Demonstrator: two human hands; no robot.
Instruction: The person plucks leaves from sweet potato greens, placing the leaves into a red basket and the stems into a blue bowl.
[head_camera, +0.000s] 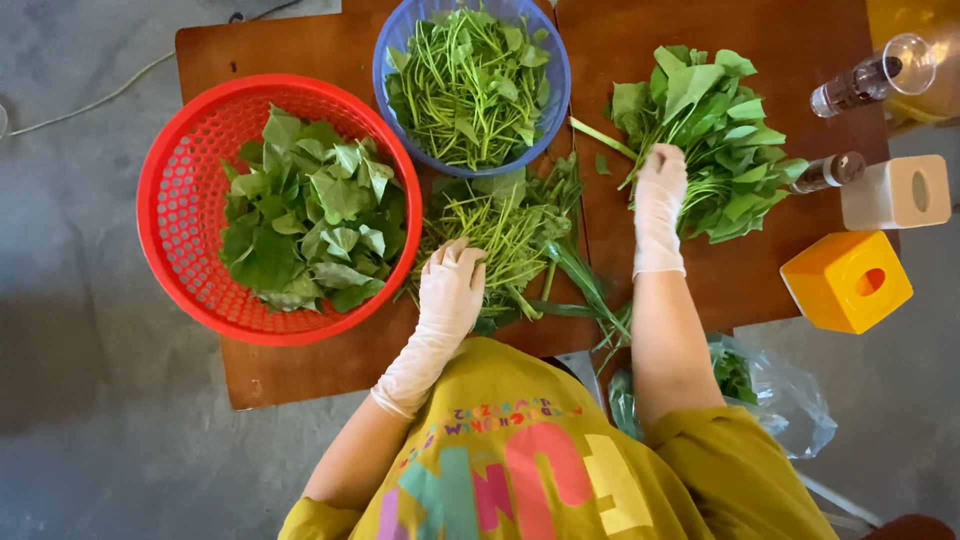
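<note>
By my right arm, off the table edge, a clear plastic bag (790, 395) w/ greens inside, crumpled, hanging low. On the table's right end: yellow cube box (846, 281) w/ round hole on top, & just behind it a white box (895, 192) w/ oval hole. No labels, signs or screens I can make out.

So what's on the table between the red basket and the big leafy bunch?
In the head view, a pile of stripped green stems lies there, with the gloved left hand resting on it.
</note>
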